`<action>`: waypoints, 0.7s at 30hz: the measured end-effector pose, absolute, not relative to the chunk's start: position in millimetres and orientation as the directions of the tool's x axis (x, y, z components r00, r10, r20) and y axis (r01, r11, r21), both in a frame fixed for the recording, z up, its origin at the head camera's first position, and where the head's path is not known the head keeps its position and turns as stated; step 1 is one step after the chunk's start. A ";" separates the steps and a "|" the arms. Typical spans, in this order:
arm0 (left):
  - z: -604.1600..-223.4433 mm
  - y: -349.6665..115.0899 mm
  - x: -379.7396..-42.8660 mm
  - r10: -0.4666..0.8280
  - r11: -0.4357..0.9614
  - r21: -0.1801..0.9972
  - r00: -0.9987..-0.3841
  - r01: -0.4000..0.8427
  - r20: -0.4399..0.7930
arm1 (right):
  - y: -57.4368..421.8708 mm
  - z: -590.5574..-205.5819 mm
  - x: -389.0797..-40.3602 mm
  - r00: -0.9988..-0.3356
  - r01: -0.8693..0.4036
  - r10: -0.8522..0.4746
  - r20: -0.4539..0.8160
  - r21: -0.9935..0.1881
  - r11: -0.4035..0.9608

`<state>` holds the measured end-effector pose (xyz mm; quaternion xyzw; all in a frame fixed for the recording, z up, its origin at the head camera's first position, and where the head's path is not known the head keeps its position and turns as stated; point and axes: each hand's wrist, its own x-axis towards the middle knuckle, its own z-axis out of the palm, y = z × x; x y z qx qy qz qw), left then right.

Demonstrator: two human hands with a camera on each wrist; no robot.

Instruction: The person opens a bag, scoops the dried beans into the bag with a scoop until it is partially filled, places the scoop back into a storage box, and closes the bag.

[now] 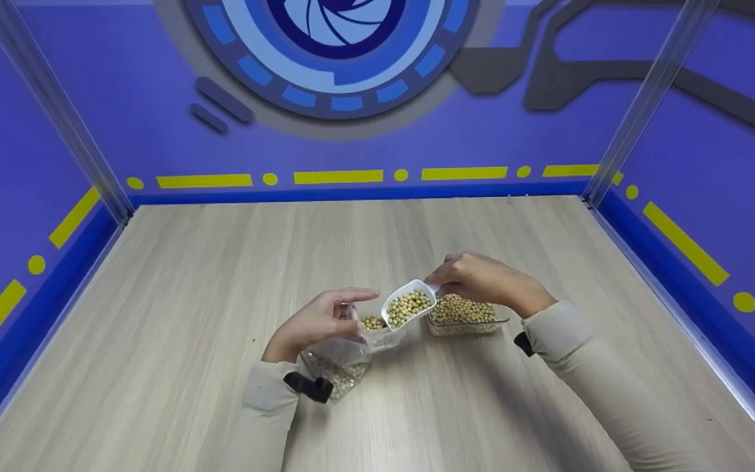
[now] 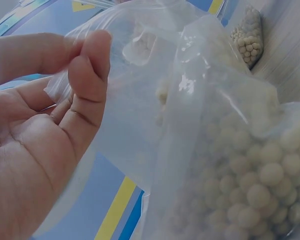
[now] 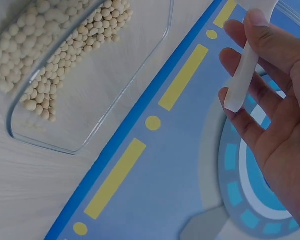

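My left hand (image 1: 318, 318) pinches the mouth of a clear zip bag (image 2: 210, 95), whose lower part bulges with pale yellow soybeans (image 2: 260, 195). In my right hand (image 1: 485, 280) is a white scoop (image 1: 410, 307) heaped with soybeans. Its bowl tilts over the bag's opening in the head view, close to my left fingertips. The right wrist view shows thumb and fingers around the scoop's handle (image 3: 244, 77). Just below my right hand stands a glass container (image 1: 466, 330), with soybeans (image 3: 72, 55) piled toward one side.
The wood-grain table (image 1: 220, 262) carries the glass container right of the bag. Blue printed walls (image 1: 351, 157) with yellow dashes enclose the table at the back and both sides. Metal posts (image 1: 653, 98) mark the back corners.
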<state>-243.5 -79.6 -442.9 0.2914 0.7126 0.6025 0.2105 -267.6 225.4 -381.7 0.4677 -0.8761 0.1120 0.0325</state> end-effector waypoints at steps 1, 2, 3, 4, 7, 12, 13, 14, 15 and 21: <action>-442.7 -79.6 -243.3 0.669 0.103 0.982 -0.742 0.156 0.047 | 225.0 -380.8 -266.9 -0.560 -0.827 -0.813 0.160 -0.156 0.539; -442.5 -79.6 -243.1 0.670 0.103 0.982 -0.741 0.155 0.046 | 224.8 -380.3 -266.5 -0.559 -0.829 -0.814 0.159 -0.145 0.540; -442.4 -79.6 -243.0 0.670 0.105 0.982 -0.741 0.156 0.046 | 224.4 -379.7 -266.2 -0.557 -0.831 -0.816 0.157 -0.132 0.541; -442.5 -79.5 -243.0 0.670 0.104 0.983 -0.741 0.152 0.044 | 224.1 -379.2 -265.8 -0.555 -0.831 -0.817 0.156 -0.121 0.542; -443.2 -79.4 -243.3 0.671 0.106 0.983 -0.741 0.151 0.041 | 223.5 -378.3 -265.4 -0.545 -0.838 -0.823 0.160 -0.094 0.537; -443.8 -79.4 -243.9 0.675 0.112 0.982 -0.737 0.155 0.040 | 222.9 -377.3 -264.3 -0.535 -0.844 -0.827 0.171 -0.084 0.529; -443.6 -79.4 -243.7 0.675 0.114 0.981 -0.737 0.159 0.041 | 222.7 -377.0 -263.9 -0.535 -0.844 -0.827 0.171 -0.082 0.529; -443.4 -79.5 -243.5 0.675 0.113 0.981 -0.736 0.157 0.040 | 222.5 -376.8 -263.6 -0.535 -0.844 -0.827 0.172 -0.082 0.529; -443.0 -79.6 -243.2 0.675 0.113 0.981 -0.736 0.158 0.041 | 222.4 -376.6 -263.3 -0.536 -0.844 -0.826 0.172 -0.081 0.530; -441.8 -79.2 -242.6 0.677 0.112 0.981 -0.735 0.157 0.041 | 220.8 -375.1 -262.3 -0.544 -0.839 -0.822 0.172 -0.091 0.536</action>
